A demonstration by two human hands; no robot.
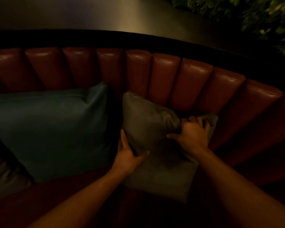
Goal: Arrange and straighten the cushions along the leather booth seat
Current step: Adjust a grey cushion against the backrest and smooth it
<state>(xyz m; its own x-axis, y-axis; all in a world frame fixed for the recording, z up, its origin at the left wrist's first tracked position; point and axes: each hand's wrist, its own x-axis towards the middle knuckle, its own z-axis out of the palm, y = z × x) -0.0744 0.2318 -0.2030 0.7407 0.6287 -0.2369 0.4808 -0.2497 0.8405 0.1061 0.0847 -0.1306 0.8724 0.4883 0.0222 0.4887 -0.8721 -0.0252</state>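
The view is dim and warm-toned. Soft light falls from twelve o'clock, leaving pale streaks of glare on the leather backrest (pixel 164 76). Deep shadow swallows six o'clock. Foliage (pixel 262 18) at one o'clock smears with blur; edges bow outward.

We stand before the booth seat (pixel 59 199), its channelled backrest (pixel 164 79) curving across behind the cushions. Behind the backrest runs a ledge (pixel 105 17); foliage (pixel 262 18) sits behind that, far right. On the seat, the large cushion (pixel 53 129) leans against the backrest at left. Just right of it, with a narrow gap between, the small cushion (pixel 148 122) stands tilted, its upper corner toward the backrest. Our left hand (pixel 128 155) is on its left edge, next to the gap; our right hand (pixel 192 134) is on its upper right part. A third cushion (pixel 5 180) lies at far left, partly under the large one.
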